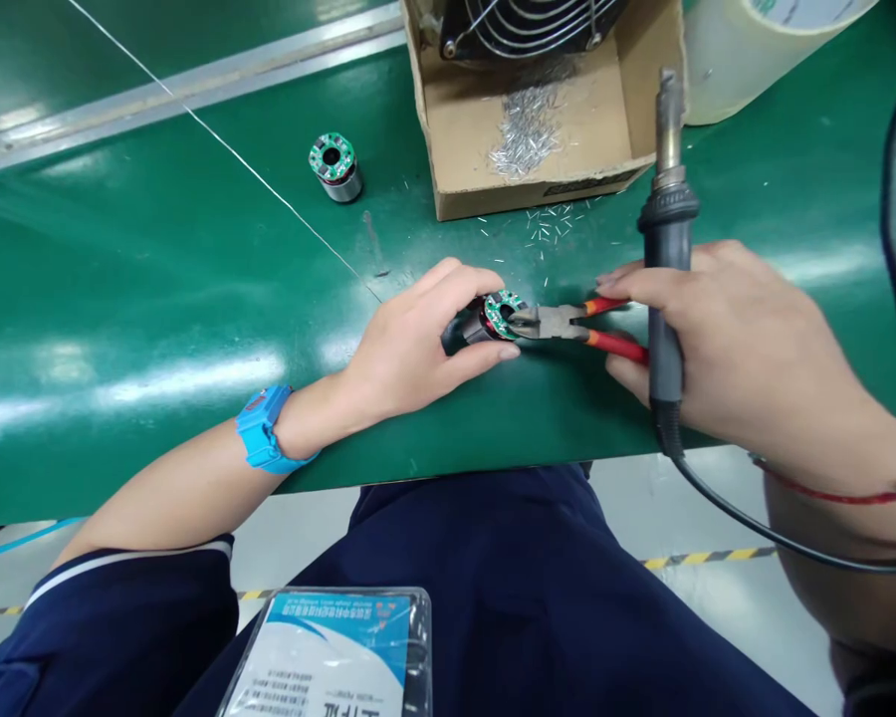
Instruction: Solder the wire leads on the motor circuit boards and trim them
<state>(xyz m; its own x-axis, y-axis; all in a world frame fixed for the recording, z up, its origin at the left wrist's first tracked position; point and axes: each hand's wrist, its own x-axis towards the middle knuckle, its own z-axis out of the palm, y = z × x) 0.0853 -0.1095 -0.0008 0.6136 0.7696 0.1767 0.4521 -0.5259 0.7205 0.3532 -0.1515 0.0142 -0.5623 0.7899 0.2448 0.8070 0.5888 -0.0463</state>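
My left hand (425, 339) is closed around a small cylindrical motor (485, 321), thumb and index finger on either side of it. The motor lies tilted, its green ring-shaped circuit board turned to the right. In my right hand (747, 339) are pliers (557, 322) with red and orange handles, their jaws touching the circuit board's face. The same hand also carries a soldering iron (666, 329), which stands across the fingers with its metal tip pointing away from me. Whether the jaws grip a wire lead cannot be made out.
A second motor (336, 167) stands upright on the green table (156, 269). Behind, a cardboard box (538, 194) holds a fan (530, 25) and a heap of wire clippings (527, 129). More clippings are scattered before it. A roll of clear tape (747, 65) and a thin solder wire (269, 189) are nearby.
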